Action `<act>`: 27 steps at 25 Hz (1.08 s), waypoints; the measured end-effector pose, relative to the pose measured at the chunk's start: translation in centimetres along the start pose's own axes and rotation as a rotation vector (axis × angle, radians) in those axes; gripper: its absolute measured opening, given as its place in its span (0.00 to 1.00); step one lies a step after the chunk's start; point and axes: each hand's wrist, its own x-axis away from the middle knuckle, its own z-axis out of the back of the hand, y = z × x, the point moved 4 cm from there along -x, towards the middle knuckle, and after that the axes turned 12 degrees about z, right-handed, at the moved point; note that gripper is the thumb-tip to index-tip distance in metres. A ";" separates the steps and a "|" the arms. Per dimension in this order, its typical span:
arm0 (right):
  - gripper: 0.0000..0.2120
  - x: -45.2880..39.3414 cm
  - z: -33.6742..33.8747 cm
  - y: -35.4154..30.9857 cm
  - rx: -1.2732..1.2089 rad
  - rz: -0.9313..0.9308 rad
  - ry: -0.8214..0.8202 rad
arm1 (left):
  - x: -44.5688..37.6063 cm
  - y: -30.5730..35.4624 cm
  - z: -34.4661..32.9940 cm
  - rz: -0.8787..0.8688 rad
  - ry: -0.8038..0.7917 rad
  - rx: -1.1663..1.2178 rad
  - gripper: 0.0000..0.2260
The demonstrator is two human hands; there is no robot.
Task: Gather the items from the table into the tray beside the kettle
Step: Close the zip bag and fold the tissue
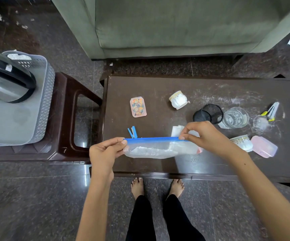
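Both hands, left grip point(106, 150) and right grip point(203, 134), pinch the zip bag point(158, 148) above the bench point(210, 164); tray point(10, 122) appears nearly bare; most items remain ungathered.

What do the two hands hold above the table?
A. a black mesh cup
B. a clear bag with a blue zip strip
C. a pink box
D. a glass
B: the left hand and right hand pinch the two ends of the bag along its blue strip, while the other things lie on the table.
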 end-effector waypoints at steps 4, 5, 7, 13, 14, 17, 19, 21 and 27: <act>0.07 -4.7 -0.7 -0.5 0.007 -0.050 0.023 | -3.3 3.0 1.0 -0.043 0.053 -0.042 0.04; 0.07 -6.1 -0.8 -0.3 0.019 -0.067 0.072 | -4.5 3.8 0.8 -0.088 0.081 -0.055 0.05; 0.08 -8.5 -1.0 -0.1 0.088 -0.098 0.182 | -6.5 5.2 0.1 -0.206 0.157 -0.132 0.09; 0.10 -6.6 -0.6 -1.5 0.326 -0.036 0.555 | -4.7 4.0 -4.4 -0.369 0.114 -0.360 0.09; 0.10 -5.6 -1.1 -1.8 0.339 -0.012 0.559 | -4.0 2.7 -5.5 -0.305 0.022 -0.347 0.10; 0.11 -2.9 -3.6 -2.3 0.309 0.033 0.464 | -1.6 -1.4 -9.1 -0.024 -0.308 -0.188 0.12; 0.10 -1.4 -5.4 -2.9 0.250 0.087 0.408 | -0.3 -3.0 -10.6 0.059 -0.407 -0.095 0.12; 0.09 0.0 -6.5 -3.3 0.074 0.057 0.396 | 0.3 -3.8 -11.1 0.067 -0.409 -0.051 0.15; 0.24 2.0 -6.9 -1.9 -0.357 -0.202 0.524 | 1.1 -4.8 -11.0 0.178 -0.385 -0.056 0.18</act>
